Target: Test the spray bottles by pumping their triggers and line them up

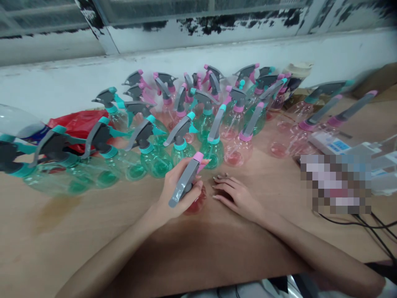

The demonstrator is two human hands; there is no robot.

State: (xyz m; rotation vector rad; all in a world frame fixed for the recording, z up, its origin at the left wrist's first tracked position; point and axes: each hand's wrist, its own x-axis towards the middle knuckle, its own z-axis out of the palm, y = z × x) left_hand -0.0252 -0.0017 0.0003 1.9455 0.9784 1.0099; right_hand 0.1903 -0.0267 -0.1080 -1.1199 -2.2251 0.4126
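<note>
A pink spray bottle (196, 203) stands on the table near its front, its grey trigger head tipped with a pink nozzle. My left hand (173, 192) is wrapped round the neck just under that head, which hides part of the fingers. To the right of the bottle, my right hand (234, 193) rests on the tabletop with its fingers loosely curled and apart, holding nothing. Just behind the hands are a green spray bottle (211, 154) with a turquoise collar and a pink spray bottle (238, 152) with a pink collar.
Several more green spray bottles (156, 163) line the left, with pink ones behind and to the right. A red plastic bag (82, 124) lies at the back left. White-and-clear boxes (366, 153), a blurred patch and black cables (347, 223) are on the right of the table (124, 231).
</note>
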